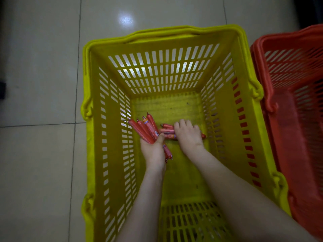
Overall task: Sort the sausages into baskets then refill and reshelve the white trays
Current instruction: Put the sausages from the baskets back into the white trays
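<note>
Gripping a sausage bundle (146,130), left hand (153,151); right hand (188,136) seemingly clasps loose sausages (167,131).

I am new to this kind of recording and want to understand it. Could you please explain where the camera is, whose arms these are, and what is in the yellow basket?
There is no machine here: a person works with bare hands. The one picture comes from a camera on the person's head, looking down. A yellow basket stands on the tiled floor, a red basket beside it on the right. The left hand grips a bundle of sausages. The right hand lies over loose sausages on the basket's bottom; whether it grips them I cannot tell.
</note>
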`<state>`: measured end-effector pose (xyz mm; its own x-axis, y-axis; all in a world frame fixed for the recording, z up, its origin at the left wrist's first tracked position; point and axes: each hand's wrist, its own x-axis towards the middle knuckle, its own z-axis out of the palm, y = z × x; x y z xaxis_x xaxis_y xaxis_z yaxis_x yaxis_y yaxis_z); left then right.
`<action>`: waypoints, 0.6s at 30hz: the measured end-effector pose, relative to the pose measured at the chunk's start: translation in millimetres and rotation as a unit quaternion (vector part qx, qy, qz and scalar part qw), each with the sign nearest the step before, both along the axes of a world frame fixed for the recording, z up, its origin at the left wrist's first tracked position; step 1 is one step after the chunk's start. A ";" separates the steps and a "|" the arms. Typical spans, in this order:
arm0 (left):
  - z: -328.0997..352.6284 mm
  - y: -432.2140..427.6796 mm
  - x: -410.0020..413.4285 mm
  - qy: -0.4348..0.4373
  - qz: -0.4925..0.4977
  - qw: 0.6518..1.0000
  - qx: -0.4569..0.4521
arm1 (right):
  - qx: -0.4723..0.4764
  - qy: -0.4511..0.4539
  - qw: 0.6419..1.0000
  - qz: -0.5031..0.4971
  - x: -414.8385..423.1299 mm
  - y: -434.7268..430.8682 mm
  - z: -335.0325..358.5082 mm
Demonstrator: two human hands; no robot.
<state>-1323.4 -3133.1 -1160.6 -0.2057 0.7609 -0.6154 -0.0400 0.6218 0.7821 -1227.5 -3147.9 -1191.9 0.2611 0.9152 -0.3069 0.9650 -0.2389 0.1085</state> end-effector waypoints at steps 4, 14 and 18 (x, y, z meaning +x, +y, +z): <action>31.4 -2.1 6.9 -0.019 -0.005 1.000 0.011 | -0.023 0.125 0.978 -0.167 13.0 2.8 46.2; 248.2 -50.7 45.5 -0.295 -0.252 0.921 0.018 | 0.180 0.481 0.768 -0.383 60.9 -78.8 319.4; 336.2 -120.9 57.1 -0.358 -0.414 0.837 0.009 | 0.301 0.493 0.682 -0.449 64.7 -193.4 414.3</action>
